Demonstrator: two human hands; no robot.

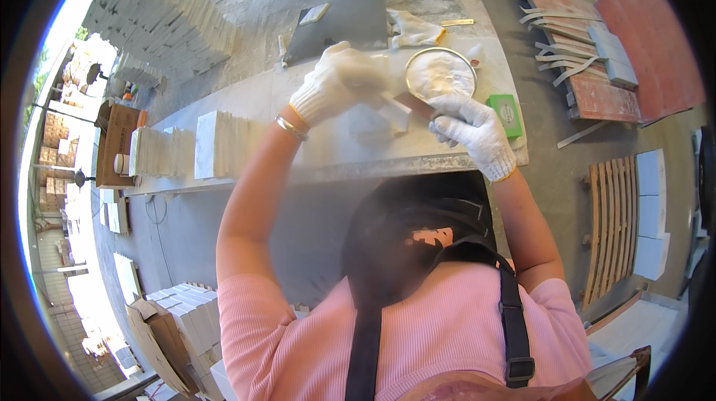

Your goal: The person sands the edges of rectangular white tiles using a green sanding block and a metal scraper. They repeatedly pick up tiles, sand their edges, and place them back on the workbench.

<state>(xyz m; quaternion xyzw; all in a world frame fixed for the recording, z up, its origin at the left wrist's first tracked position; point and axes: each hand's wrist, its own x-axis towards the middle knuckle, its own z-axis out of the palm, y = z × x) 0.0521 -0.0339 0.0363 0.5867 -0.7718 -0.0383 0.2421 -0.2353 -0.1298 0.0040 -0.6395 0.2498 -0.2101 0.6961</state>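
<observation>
While rows of white tiles [186, 149] stand on edge at the bench's left, I judge I'm mid-way through spreading paste: my left hand [335, 82] is closed around a small white tile piece [394, 111], my right hand [471, 131] pinches a scraper [418, 106] just below the round tin of white paste [440, 73]. Next I'd need a steady wipe across the piece.

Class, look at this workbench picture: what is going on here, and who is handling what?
A person in white knitted gloves works at a dusty grey bench. The left hand steadies a small pale stone block. The right hand holds a flat scraper against it, beside a round metal tin of white paste. A row of white stone tiles stands on edge to the left.
</observation>
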